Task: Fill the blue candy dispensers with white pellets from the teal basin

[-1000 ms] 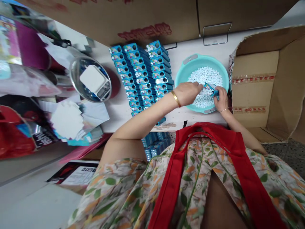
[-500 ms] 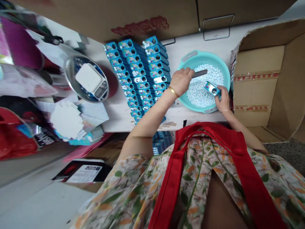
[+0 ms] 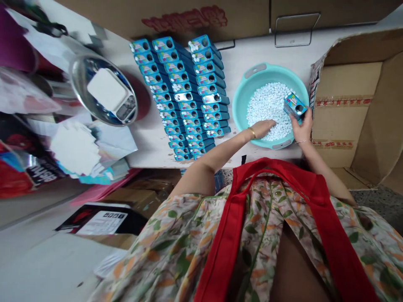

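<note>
Left hand (image 3: 263, 127): fingers loose, dipped in the white pellets (image 3: 269, 105) in the basin (image 3: 248, 86).
Right hand (image 3: 301, 128): gripping a small blue box (image 3: 294, 104).
Risk: tilting box could spill pellets over the rim.

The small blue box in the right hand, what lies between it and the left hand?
In the head view, only white pellets in the teal plastic basin lie between them.

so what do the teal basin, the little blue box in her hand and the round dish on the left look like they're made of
The teal basin looks like moulded plastic: uniform colour, soft sheen, grey handle tabs. The small blue box in the right hand seems printed card with a glossy finish, though plastic is possible. The round dish appears to be polished metal, given its mirror-like reflections.
</note>
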Tool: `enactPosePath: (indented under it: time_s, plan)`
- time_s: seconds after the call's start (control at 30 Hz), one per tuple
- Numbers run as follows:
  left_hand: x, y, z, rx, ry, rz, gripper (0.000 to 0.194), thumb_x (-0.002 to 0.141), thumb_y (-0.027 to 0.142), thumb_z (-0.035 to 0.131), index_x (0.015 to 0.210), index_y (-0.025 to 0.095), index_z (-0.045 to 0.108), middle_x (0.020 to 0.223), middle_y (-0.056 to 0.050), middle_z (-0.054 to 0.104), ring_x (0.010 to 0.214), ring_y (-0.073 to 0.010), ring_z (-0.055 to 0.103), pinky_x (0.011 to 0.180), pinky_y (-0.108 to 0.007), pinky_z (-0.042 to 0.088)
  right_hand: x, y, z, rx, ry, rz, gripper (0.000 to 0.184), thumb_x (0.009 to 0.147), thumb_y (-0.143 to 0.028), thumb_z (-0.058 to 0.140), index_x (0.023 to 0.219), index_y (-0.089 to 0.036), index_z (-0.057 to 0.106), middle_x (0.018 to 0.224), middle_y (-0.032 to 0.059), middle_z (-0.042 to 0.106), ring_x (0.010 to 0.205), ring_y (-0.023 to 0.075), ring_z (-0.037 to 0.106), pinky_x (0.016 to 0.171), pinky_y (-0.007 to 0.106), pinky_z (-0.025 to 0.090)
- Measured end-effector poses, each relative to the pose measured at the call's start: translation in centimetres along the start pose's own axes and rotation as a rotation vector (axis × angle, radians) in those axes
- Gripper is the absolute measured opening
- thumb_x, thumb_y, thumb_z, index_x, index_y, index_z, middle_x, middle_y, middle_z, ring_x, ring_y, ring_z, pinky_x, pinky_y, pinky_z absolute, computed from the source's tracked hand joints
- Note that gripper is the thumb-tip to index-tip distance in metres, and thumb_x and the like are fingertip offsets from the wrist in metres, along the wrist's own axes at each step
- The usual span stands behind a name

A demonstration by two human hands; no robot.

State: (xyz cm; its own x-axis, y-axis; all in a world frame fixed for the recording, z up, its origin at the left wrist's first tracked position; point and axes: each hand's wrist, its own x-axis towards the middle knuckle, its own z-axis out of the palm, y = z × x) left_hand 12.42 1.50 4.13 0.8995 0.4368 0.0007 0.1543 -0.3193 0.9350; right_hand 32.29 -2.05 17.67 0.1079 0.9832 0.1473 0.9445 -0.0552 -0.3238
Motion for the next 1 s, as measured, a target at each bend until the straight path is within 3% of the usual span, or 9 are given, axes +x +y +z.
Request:
enactPosePath:
  time_s: [0.13, 0.27, 0.43, 0.57, 0.67, 0.83, 0.93, 1.0]
  plan:
    - [-2.0, -0.5, -1.0, -0.197, 0.056, 0.089, 0.043, 0.101, 0.021, 0.048, 0.142, 0.011, 0.056, 0.142, -0.021, 0.068, 0.126, -0.0272, 0.067, 0.113, -0.039, 0.051, 0.5, 0.9, -0.1, -0.008, 0.016, -0.042, 0.058, 0.098, -0.061, 0.066, 0.142, -0.026, 0.052, 0.125, 0.0104, 0.066, 0.119, 0.0308, 0.069, 0.112, 0.065, 0.059]
    - [-5.9, -1.0, -4.4, -0.243, 0.148, 0.153, 0.041, 0.103, 0.030, 0.050, 0.139, 0.013, 0.056, 0.136, -0.020, 0.069, 0.116, -0.0265, 0.068, 0.107, -0.040, 0.054, 0.5, 0.2, -0.3, -0.039, -0.030, -0.050, 0.051, 0.098, -0.050, 0.064, 0.141, -0.025, 0.053, 0.128, 0.0131, 0.066, 0.124, 0.0330, 0.068, 0.115, 0.066, 0.057]
    - [-10.1, 1.1, -10.4, -0.056, 0.217, 0.118, 0.038, 0.106, 0.030, 0.048, 0.141, 0.018, 0.058, 0.139, -0.016, 0.069, 0.121, -0.0250, 0.068, 0.107, -0.037, 0.053, 0.1, -1.5, -0.1, -0.099, -0.126, -0.076, 0.046, 0.089, -0.026, 0.057, 0.135, -0.024, 0.056, 0.134, 0.0162, 0.068, 0.131, 0.0348, 0.066, 0.122, 0.067, 0.053]
    - [-10.7, 4.5, -13.8, 0.201, 0.160, 0.032, 0.037, 0.105, 0.024, 0.048, 0.138, 0.017, 0.062, 0.136, -0.014, 0.071, 0.123, -0.0276, 0.070, 0.104, -0.038, 0.055, -0.5, -2.4, 0.6, -0.112, -0.203, -0.067, 0.054, 0.081, -0.018, 0.054, 0.135, -0.023, 0.058, 0.139, 0.0171, 0.068, 0.137, 0.0368, 0.063, 0.126, 0.070, 0.050]
    - [-10.2, 7.8, -14.6, 0.359, 0.122, -0.066, 0.036, 0.104, 0.018, 0.048, 0.136, 0.016, 0.066, 0.127, -0.015, 0.073, 0.117, -0.0280, 0.073, 0.097, -0.037, 0.056, -1.1, -2.6, 1.2, -0.106, -0.223, -0.076, 0.055, 0.079, -0.017, 0.055, 0.134, -0.024, 0.060, 0.138, 0.0157, 0.069, 0.138, 0.0367, 0.062, 0.127, 0.070, 0.049]
    - [-9.6, 13.1, -13.7, 0.467, 0.143, -0.140, 0.036, 0.108, 0.010, 0.040, 0.125, 0.010, 0.072, 0.113, -0.019, 0.075, 0.117, -0.0315, 0.074, 0.094, -0.038, 0.055, -1.9, -2.4, 2.4, -0.081, -0.250, -0.088, 0.051, 0.079, -0.017, 0.056, 0.130, -0.025, 0.062, 0.134, 0.0148, 0.071, 0.133, 0.0357, 0.065, 0.123, 0.067, 0.054]
    - [-10.3, 14.4, -13.6, 0.470, 0.141, -0.132, 0.040, 0.109, 0.009, 0.036, 0.119, 0.009, 0.074, 0.112, -0.020, 0.075, 0.120, -0.0327, 0.072, 0.094, -0.040, 0.055, -2.2, -2.1, 2.9, -0.061, -0.255, -0.081, 0.048, 0.081, -0.017, 0.056, 0.129, -0.023, 0.062, 0.133, 0.0165, 0.071, 0.131, 0.0358, 0.066, 0.120, 0.065, 0.056]
    - [-11.4, 14.0, -14.1, 0.450, 0.164, -0.143, 0.039, 0.110, 0.010, 0.036, 0.119, 0.012, 0.074, 0.113, -0.018, 0.074, 0.118, -0.0316, 0.071, 0.093, -0.040, 0.055, -2.3, -2.1, 3.1, -0.042, -0.251, -0.081, 0.047, 0.082, -0.016, 0.056, 0.129, -0.023, 0.061, 0.132, 0.0164, 0.071, 0.130, 0.0348, 0.067, 0.119, 0.062, 0.057]
